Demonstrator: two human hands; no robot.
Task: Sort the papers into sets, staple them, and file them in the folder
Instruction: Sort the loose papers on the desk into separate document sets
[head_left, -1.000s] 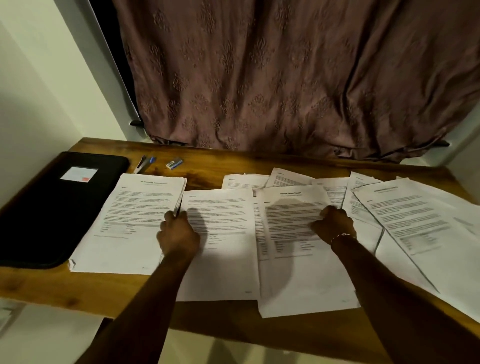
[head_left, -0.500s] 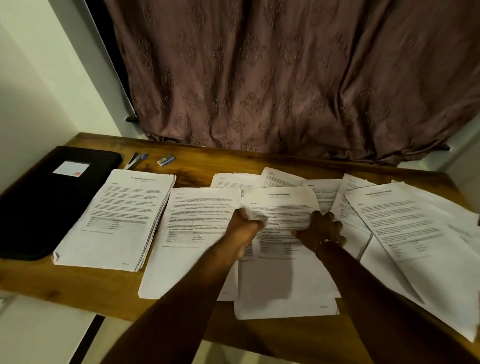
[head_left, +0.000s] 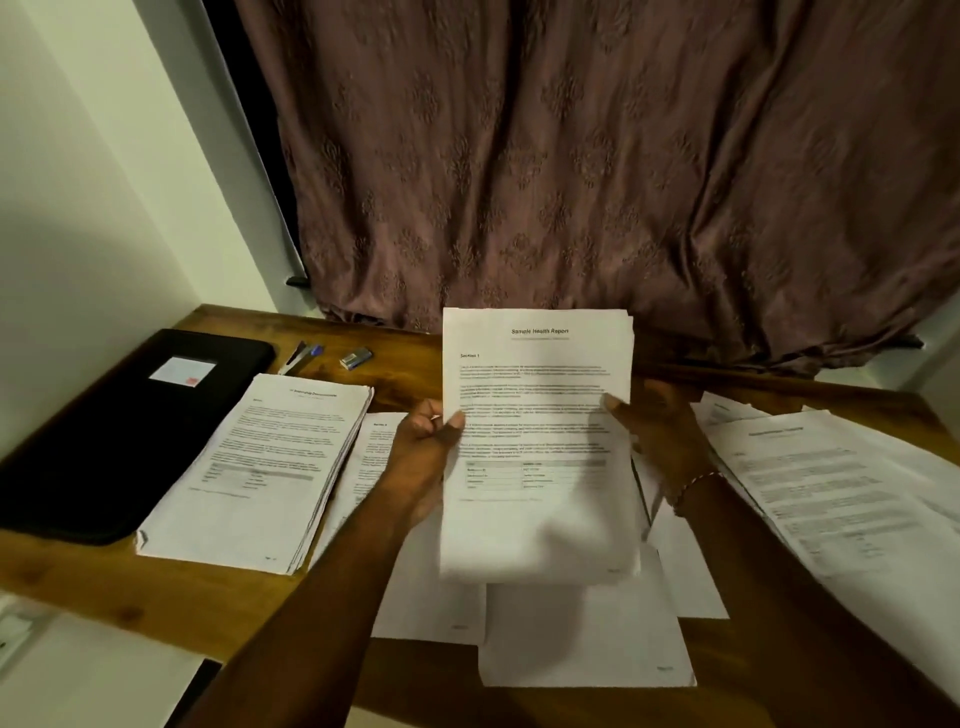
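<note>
Lifting the report off the desk, where it lay flat a moment ago, I pinch its left edge in my left hand, its right in my right hand. Seems gathered, ready for stapling; the folder lies left.

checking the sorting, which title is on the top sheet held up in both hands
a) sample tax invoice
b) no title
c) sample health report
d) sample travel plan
c: the held sheets, gripped by the left hand and right hand, read "Sample Health Report" at the top.
</note>
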